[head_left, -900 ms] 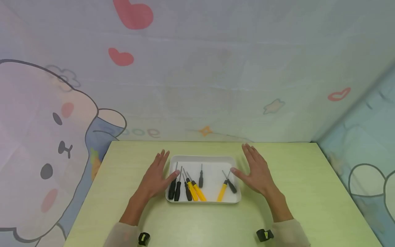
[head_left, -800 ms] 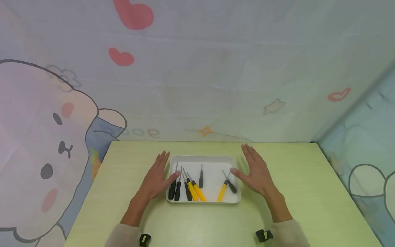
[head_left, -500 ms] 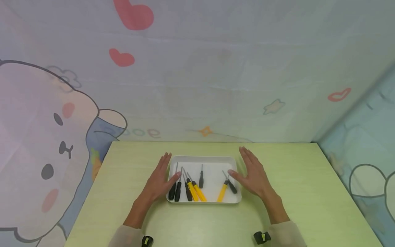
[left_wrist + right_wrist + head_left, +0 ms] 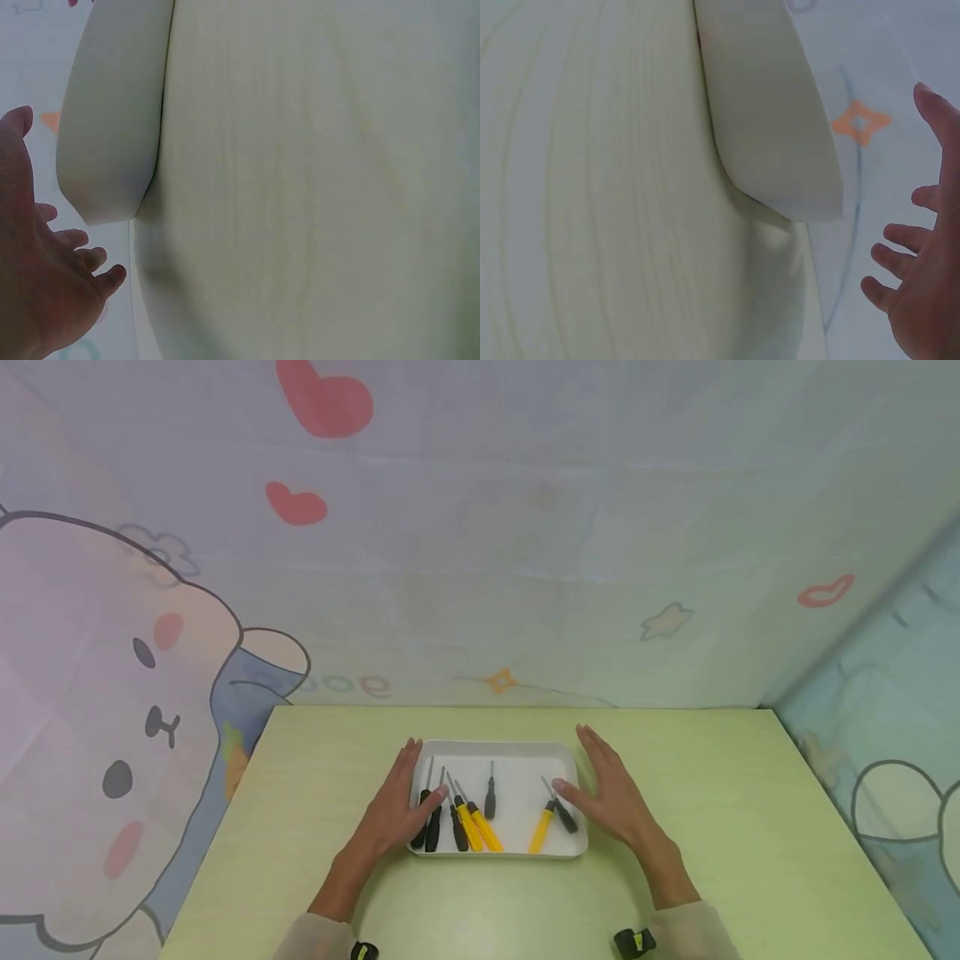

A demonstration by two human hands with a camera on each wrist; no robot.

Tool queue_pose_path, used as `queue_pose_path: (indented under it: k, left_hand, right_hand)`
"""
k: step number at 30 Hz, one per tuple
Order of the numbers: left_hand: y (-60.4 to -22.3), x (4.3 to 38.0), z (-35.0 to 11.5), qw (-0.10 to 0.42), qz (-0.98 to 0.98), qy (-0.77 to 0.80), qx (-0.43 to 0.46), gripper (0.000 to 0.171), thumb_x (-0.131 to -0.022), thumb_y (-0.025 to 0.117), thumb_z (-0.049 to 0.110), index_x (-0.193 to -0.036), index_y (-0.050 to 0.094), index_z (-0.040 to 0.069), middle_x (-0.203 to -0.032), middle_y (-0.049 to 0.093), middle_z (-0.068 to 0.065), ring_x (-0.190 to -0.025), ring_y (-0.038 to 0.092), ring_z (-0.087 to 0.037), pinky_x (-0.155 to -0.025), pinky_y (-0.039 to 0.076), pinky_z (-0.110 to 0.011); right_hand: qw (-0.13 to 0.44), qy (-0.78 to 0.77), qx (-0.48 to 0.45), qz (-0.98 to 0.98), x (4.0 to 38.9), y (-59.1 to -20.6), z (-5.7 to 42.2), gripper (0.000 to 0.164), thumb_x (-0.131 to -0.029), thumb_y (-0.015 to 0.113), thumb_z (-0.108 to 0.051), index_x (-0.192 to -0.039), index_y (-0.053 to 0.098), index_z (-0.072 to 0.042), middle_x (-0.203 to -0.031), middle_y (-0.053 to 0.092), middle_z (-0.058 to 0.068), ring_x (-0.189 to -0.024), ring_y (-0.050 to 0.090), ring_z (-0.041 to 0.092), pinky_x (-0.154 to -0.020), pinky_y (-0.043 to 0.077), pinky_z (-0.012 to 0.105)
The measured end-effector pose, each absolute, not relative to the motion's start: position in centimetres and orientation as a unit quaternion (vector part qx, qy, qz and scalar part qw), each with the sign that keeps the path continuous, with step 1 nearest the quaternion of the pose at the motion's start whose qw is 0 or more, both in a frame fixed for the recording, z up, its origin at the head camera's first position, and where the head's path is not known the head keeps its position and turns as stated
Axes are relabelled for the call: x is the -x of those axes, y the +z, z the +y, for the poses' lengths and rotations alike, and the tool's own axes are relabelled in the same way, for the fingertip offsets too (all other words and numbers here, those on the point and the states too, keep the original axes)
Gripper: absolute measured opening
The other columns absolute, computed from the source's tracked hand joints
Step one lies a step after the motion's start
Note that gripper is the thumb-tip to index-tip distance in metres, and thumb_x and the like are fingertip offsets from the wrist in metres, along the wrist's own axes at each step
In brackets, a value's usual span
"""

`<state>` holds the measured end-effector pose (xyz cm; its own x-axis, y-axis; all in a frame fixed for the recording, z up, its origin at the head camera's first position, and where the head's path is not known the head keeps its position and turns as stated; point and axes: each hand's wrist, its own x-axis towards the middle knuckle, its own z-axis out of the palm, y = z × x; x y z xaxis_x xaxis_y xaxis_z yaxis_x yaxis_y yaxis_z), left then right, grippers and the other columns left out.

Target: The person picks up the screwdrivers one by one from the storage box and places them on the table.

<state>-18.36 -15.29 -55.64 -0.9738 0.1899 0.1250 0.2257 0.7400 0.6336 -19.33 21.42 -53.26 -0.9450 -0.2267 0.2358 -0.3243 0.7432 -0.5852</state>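
So, left hand (image 4: 393, 808), right hand (image 4: 613, 802), white tray (image 4: 519, 785) between them

And straight away the head view gives us what neither wrist camera can: the inside of that tray. Screwdrivers, eight of them! On the left lie three black screwdrivers (image 4: 432, 835) and two yellow screwdrivers (image 4: 487, 833), shafts pointing to the far side. Alone near the middle, a small dark screwdriver (image 4: 490, 802). Over on the right, a yellow screwdriver (image 4: 541, 833) and a dark screwdriver (image 4: 566, 817) slant together, shafts meeting close by the right thumb.

Across to the wrist cameras, and it's all outside! They show the smooth, pale outer wall (image 4: 116, 105) with its rounded corner, the dark seam where it meets the table (image 4: 495, 902), and a soft shadow beside it. Both pick up the orange star (image 4: 861, 122) on the backdrop (image 4: 487, 527), too.

Look at the hands: both unclenched, fingers straight, grasping nothing. From above, each thumb overlaps its end of the tray; from each wrist, a strip of backdrop shows between thumb and wall. Only the head view catches the pale sleeves (image 4: 318, 937) and the black gadgets (image 4: 634, 942) at the wrists.
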Motion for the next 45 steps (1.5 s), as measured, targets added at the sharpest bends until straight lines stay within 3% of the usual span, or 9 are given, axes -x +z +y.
queue_pose_path:
  k: [6, 13, 21, 37, 45]
  left_hand:
    - [-55.7, 18.2, -14.9, 0.029, -0.931, -0.348, 0.111, 0.088, -0.095, 0.049, 0.064, -0.161, 0.009, 0.023, -0.167, 0.008, -0.003, -0.151, 0.016, -0.027, -0.114, 0.029, -0.057]
    - [-55.7, 18.0, -14.7, 0.031, -0.926, -0.359, 0.112, 0.089, -0.095, 0.05, 0.063, -0.161, 0.01, 0.019, -0.167, 0.007, -0.005, -0.149, 0.022, -0.032, -0.112, 0.031, -0.058]
    - [-55.9, 18.1, -14.6, 0.019, -0.929, -0.353, 0.108, 0.092, -0.094, 0.049, 0.065, -0.161, 0.004, 0.02, -0.167, 0.005, -0.004, -0.15, 0.019, -0.03, -0.115, 0.028, -0.055]
    - [-56.4, 18.3, -14.1, 0.006, -0.931, -0.351, 0.097, 0.098, -0.094, 0.048, 0.065, -0.16, -0.001, 0.012, -0.167, 0.0, -0.007, -0.151, 0.016, -0.029, -0.117, 0.025, -0.051]
    - [-56.5, 18.4, -13.9, -0.004, -0.93, -0.356, 0.09, 0.102, -0.093, 0.047, 0.069, -0.16, -0.004, 0.012, -0.167, -0.003, -0.006, -0.151, 0.014, -0.029, -0.117, 0.026, -0.05]
  right_hand:
    - [0.059, 0.333, -0.151, -0.929, 19.2, -53.7, 21.2, 0.089, -0.089, 0.062, -0.059, -0.16, 0.017, -0.028, -0.164, 0.021, 0.002, -0.148, 0.024, 0.033, -0.111, 0.028, 0.063]
    - [0.065, 0.34, -0.165, -0.923, 19.2, -54.6, 20.9, 0.089, -0.09, 0.063, -0.055, -0.16, 0.02, -0.022, -0.163, 0.023, 0.007, -0.147, 0.025, 0.032, -0.111, 0.029, 0.061]
    - [0.062, 0.349, -0.165, -0.92, 18.7, -54.9, 20.3, 0.089, -0.091, 0.064, -0.054, -0.159, 0.022, -0.016, -0.162, 0.026, 0.011, -0.145, 0.029, 0.035, -0.112, 0.031, 0.059]
    - [0.06, 0.337, -0.164, -0.925, 18.4, -55.3, 19.9, 0.089, -0.089, 0.062, -0.059, -0.158, 0.025, -0.017, -0.161, 0.027, 0.008, -0.145, 0.029, 0.033, -0.113, 0.03, 0.058]
    - [0.068, 0.325, -0.162, -0.929, 18.3, -54.8, 19.6, 0.092, -0.085, 0.063, -0.067, -0.156, 0.031, -0.019, -0.158, 0.032, 0.008, -0.141, 0.036, 0.031, -0.108, 0.037, 0.056]
